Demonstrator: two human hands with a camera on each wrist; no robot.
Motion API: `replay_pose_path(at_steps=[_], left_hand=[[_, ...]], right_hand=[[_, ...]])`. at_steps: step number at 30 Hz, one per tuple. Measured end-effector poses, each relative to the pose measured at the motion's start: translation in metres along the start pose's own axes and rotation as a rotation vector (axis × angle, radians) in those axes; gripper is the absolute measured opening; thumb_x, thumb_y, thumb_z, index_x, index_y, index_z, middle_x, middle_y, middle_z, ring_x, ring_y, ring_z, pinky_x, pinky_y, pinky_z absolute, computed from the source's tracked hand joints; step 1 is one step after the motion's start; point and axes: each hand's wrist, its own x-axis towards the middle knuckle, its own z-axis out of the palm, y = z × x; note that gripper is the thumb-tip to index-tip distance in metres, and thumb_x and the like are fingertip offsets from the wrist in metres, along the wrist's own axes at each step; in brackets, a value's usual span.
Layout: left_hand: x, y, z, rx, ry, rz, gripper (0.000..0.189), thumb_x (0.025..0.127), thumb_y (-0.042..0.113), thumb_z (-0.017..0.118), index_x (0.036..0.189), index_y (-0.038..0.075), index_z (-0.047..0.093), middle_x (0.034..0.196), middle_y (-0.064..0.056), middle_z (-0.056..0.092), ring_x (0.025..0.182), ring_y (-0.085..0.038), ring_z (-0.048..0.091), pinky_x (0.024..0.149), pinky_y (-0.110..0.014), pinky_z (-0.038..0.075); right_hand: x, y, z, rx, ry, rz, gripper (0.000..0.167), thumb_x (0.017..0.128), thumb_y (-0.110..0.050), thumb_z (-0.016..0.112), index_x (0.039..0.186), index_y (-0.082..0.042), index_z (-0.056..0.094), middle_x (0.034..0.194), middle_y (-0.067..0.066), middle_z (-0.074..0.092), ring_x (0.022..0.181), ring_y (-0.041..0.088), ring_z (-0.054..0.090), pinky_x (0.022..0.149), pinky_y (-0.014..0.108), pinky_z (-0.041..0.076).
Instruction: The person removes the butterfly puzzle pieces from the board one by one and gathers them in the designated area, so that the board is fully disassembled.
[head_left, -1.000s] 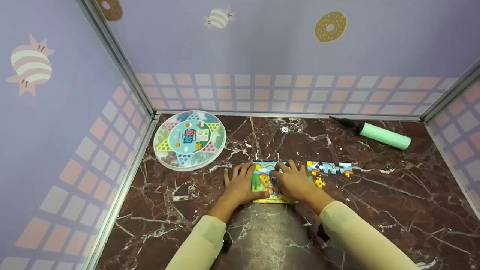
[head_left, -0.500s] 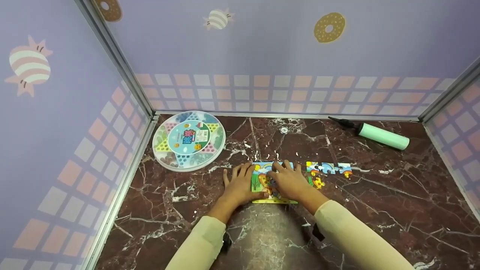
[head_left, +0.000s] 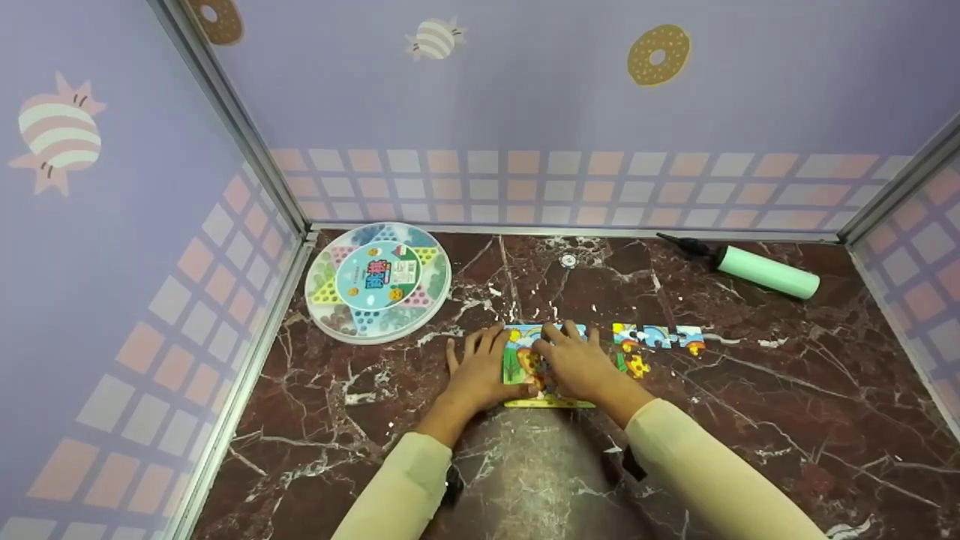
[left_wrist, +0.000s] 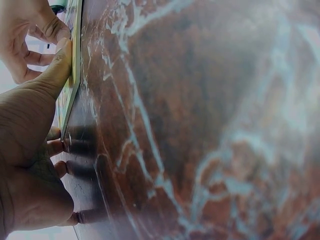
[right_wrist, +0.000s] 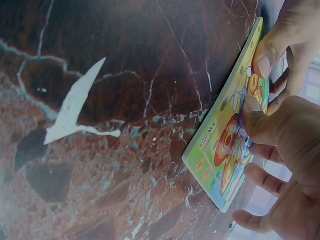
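Observation:
A colourful jigsaw puzzle board point(head_left: 549, 403) lies flat at the centre of the table. My left hand point(head_left: 480, 375) rests along its left side, fingers at the edge and thumb point(left_wrist: 61, 62) pressing down on the board's face. Over the right half, my right hand point(head_left: 583, 369) has its thumb and bent forefinger together on a puzzle piece point(right_wrist: 244, 137) with purple and blue print; the other fingers stay lifted and loosely bent. The hand hides much of this piece and the board's right part.
Right of the board lie several loose puzzle pieces point(head_left: 657, 337), one yellow piece point(head_left: 636, 366) nearer me. A round Chinese checkers set point(head_left: 379, 281) sits at the back left. A mint-green hand pump point(head_left: 769, 271) is at the back right. Patterned walls enclose the marble-look table point(head_left: 750, 450).
My right hand has shifted slightly left over the board, uncovering more of the loose pieces beside it. The left hand stays in place on the board.

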Motion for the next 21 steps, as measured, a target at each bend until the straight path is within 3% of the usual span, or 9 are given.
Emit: replay_pose_path(at_steps=[7, 21], left_hand=[[0.0016, -0.0004, 0.0018, -0.011, -0.011, -0.006, 0.122, 0.081, 0.078, 0.084, 0.176, 0.020, 0.032, 0.183, 0.000, 0.029, 0.170, -0.032, 0.023, 0.134, -0.078, 0.004], [0.0002, -0.0007, 0.0019, -0.037, 0.017, 0.006, 0.117, 0.082, 0.073, 0.086, 0.173, 0.018, 0.037, 0.181, -0.003, 0.032, 0.168, -0.034, 0.026, 0.132, -0.080, 0.006]], right_hand=[[0.0009, 0.0005, 0.0012, -0.022, -0.013, 0.000, 0.051, 0.093, -0.020, 0.087, 0.140, -0.018, 0.068, 0.160, 0.017, 0.054, 0.147, 0.052, 0.048, 0.109, 0.089, 0.042], [-0.0008, -0.0021, 0.0021, 0.014, 0.038, -0.013, 0.052, 0.090, -0.013, 0.086, 0.138, -0.014, 0.066, 0.160, 0.027, 0.051, 0.144, 0.060, 0.052, 0.107, 0.086, 0.047]])
